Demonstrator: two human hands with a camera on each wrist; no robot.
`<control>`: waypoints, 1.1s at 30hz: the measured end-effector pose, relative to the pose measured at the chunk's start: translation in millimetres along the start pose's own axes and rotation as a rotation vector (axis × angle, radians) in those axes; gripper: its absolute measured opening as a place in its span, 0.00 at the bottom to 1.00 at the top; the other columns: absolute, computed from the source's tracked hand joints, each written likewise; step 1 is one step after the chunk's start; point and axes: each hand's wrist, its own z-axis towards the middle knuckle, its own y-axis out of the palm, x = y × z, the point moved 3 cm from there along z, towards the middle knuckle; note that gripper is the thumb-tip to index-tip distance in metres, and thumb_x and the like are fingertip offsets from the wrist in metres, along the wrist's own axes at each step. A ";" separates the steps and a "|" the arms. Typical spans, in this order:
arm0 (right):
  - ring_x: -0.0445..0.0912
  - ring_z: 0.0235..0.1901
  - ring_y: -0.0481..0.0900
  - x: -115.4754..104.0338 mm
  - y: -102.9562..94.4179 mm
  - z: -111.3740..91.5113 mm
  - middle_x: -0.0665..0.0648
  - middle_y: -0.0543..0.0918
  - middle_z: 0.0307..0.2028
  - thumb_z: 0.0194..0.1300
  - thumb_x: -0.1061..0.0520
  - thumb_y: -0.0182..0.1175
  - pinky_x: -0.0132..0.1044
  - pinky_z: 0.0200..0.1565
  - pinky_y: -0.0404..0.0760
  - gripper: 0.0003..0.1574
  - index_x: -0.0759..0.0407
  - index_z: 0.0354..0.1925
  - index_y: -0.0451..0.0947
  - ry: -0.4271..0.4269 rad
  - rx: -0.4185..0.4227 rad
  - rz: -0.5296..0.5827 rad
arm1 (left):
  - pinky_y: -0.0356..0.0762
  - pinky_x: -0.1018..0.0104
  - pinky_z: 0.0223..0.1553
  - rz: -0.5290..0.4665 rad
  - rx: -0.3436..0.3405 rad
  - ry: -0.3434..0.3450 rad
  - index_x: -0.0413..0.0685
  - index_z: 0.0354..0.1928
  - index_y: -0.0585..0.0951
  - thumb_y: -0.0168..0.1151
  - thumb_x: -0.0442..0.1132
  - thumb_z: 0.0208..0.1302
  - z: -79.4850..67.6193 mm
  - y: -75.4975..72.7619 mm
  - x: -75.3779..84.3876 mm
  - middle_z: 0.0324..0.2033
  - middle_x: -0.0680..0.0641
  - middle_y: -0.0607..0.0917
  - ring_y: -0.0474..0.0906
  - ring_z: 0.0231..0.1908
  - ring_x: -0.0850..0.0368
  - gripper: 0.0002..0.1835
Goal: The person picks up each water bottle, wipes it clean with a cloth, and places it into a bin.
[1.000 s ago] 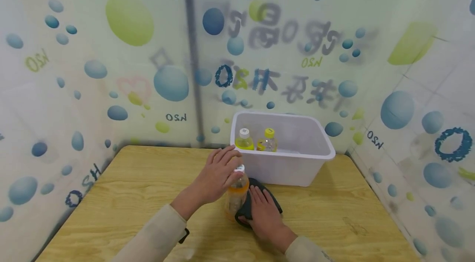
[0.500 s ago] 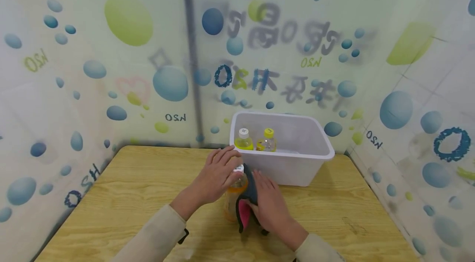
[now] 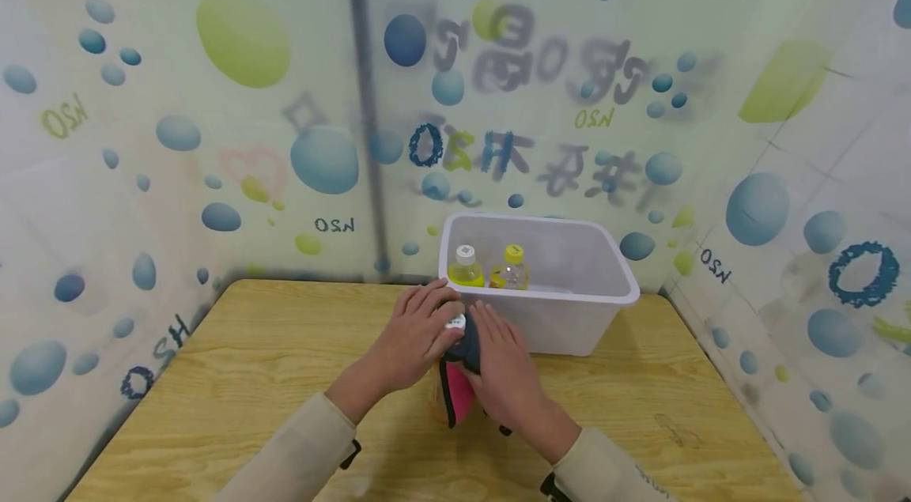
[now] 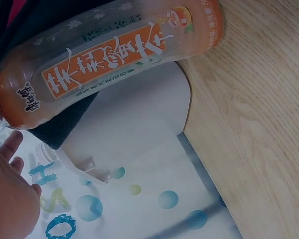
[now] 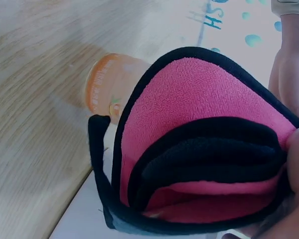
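An orange-labelled drink bottle with a white cap stands on the wooden table, in front of the bin. My left hand holds it by the top, with fingers and thumb around the cap. In my right hand is a dark blue cloth mitt with a pink lining, gripped by one side. Its cloth lies against the right side and upper part of the bottle, and its opening faces the right wrist camera. Much of the bottle is hidden behind the mitt in the head view.
Behind the hands stands a white plastic bin. Inside it are a white-capped bottle of yellow drink and a yellow-capped bottle. Patterned sheeting closes off the back and sides of the table.
The mitt, flat under my right hand at first, has turned so its pink lining shows. My right hand has moved up and left with it against the bottle. The left hand stays put.
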 end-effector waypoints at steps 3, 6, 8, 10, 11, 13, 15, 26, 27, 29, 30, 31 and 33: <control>0.54 0.75 0.56 2.7 2.3 -0.4 0.61 0.60 0.74 0.64 0.45 0.64 0.51 0.72 0.58 0.49 0.62 0.73 0.54 0.008 -0.020 -0.010 | 0.54 0.47 0.70 -0.008 0.002 -0.002 0.55 0.59 0.74 0.43 0.53 0.76 0.4 0.7 0.1 0.62 0.50 0.72 0.56 0.73 0.49 0.19; 0.54 0.75 0.55 5.9 4.4 -2.6 0.61 0.59 0.74 0.63 0.45 0.65 0.52 0.72 0.58 0.50 0.63 0.73 0.54 0.004 -0.054 -0.054 | 0.54 0.47 0.70 -0.015 0.009 0.001 0.54 0.59 0.74 0.44 0.52 0.76 0.8 0.7 -0.1 0.62 0.50 0.73 0.57 0.73 0.50 0.19; 0.54 0.75 0.55 8.8 7.3 -4.7 0.62 0.59 0.74 0.62 0.45 0.66 0.52 0.73 0.58 0.52 0.64 0.73 0.54 -0.001 -0.081 -0.094 | 0.54 0.47 0.70 -0.019 0.013 0.003 0.54 0.58 0.74 0.44 0.53 0.76 0.7 0.5 -0.4 0.62 0.50 0.73 0.57 0.73 0.50 0.18; 0.54 0.74 0.56 12.4 13.2 -6.8 0.62 0.58 0.74 0.61 0.44 0.67 0.52 0.72 0.58 0.53 0.65 0.73 0.54 0.005 -0.113 -0.127 | 0.54 0.47 0.70 -0.021 0.017 0.005 0.54 0.58 0.74 0.44 0.53 0.76 0.7 0.5 -0.8 0.61 0.51 0.73 0.57 0.73 0.50 0.18; 0.54 0.74 0.56 14.6 18.1 -7.9 0.61 0.59 0.74 0.62 0.43 0.66 0.52 0.72 0.58 0.53 0.65 0.73 0.55 0.004 -0.129 -0.152 | 0.54 0.47 0.70 -0.022 0.019 0.007 0.54 0.58 0.74 0.44 0.53 0.76 0.6 0.7 -0.9 0.61 0.51 0.73 0.57 0.73 0.50 0.18; 0.54 0.74 0.57 18.7 30.5 -10.5 0.61 0.60 0.74 0.62 0.41 0.65 0.52 0.72 0.59 0.52 0.66 0.72 0.56 -0.001 -0.161 -0.178 | 0.54 0.46 0.70 -0.030 0.024 0.012 0.53 0.58 0.74 0.44 0.53 0.76 0.5 0.7 -1.0 0.61 0.51 0.73 0.57 0.73 0.49 0.19; 0.53 0.74 0.57 22.6 45.1 -12.7 0.61 0.60 0.73 0.64 0.38 0.62 0.52 0.72 0.59 0.52 0.66 0.72 0.57 0.003 -0.192 -0.183 | 0.54 0.46 0.69 -0.039 0.024 0.015 0.52 0.59 0.75 0.45 0.53 0.76 0.5 1.3 -1.1 0.61 0.50 0.73 0.57 0.72 0.49 0.19; 0.49 0.73 0.59 33.7 98.2 -24.6 0.57 0.63 0.73 0.65 0.35 0.58 0.50 0.71 0.60 0.47 0.60 0.71 0.62 -0.045 -0.281 -0.345 | 0.53 0.46 0.70 -0.068 0.004 -0.003 0.50 0.59 0.75 0.46 0.51 0.76 -0.6 -0.9 0.3 0.62 0.50 0.72 0.56 0.73 0.49 0.20; 0.49 0.73 0.59 34.3 99.2 -24.5 0.56 0.63 0.73 0.65 0.34 0.58 0.50 0.71 0.60 0.47 0.60 0.71 0.62 -0.047 -0.279 -0.351 | 0.53 0.45 0.70 -0.068 0.007 -0.001 0.50 0.59 0.75 0.46 0.51 0.76 -0.6 -1.4 0.6 0.62 0.50 0.72 0.56 0.73 0.49 0.20; 0.49 0.73 0.59 35.1 98.8 -24.0 0.56 0.64 0.72 0.65 0.34 0.57 0.50 0.72 0.59 0.47 0.59 0.71 0.62 -0.046 -0.279 -0.341 | 0.54 0.46 0.70 -0.062 0.008 0.005 0.50 0.59 0.75 0.46 0.51 0.76 -0.2 -1.1 0.8 0.61 0.50 0.72 0.56 0.73 0.49 0.19; 0.49 0.73 0.59 35.5 97.6 -23.4 0.56 0.64 0.72 0.65 0.34 0.57 0.50 0.72 0.59 0.47 0.59 0.71 0.62 -0.045 -0.283 -0.331 | 0.54 0.46 0.70 -0.058 0.012 0.008 0.51 0.58 0.75 0.45 0.51 0.76 -0.2 -0.9 0.9 0.61 0.50 0.72 0.57 0.73 0.49 0.19; 0.49 0.73 0.60 35.7 95.7 -22.5 0.57 0.64 0.72 0.65 0.34 0.57 0.51 0.72 0.58 0.47 0.60 0.71 0.62 -0.039 -0.284 -0.308 | 0.54 0.46 0.70 -0.054 0.015 0.012 0.51 0.58 0.75 0.45 0.52 0.76 -0.1 -0.6 0.8 0.61 0.50 0.72 0.57 0.73 0.49 0.19; 0.50 0.73 0.61 35.0 88.2 -20.6 0.58 0.66 0.71 0.65 0.35 0.58 0.52 0.72 0.58 0.46 0.61 0.70 0.63 -0.038 -0.274 -0.273 | 0.54 0.46 0.70 -0.052 0.021 0.017 0.51 0.58 0.75 0.45 0.52 0.76 0.1 -0.4 0.9 0.61 0.50 0.72 0.57 0.73 0.49 0.19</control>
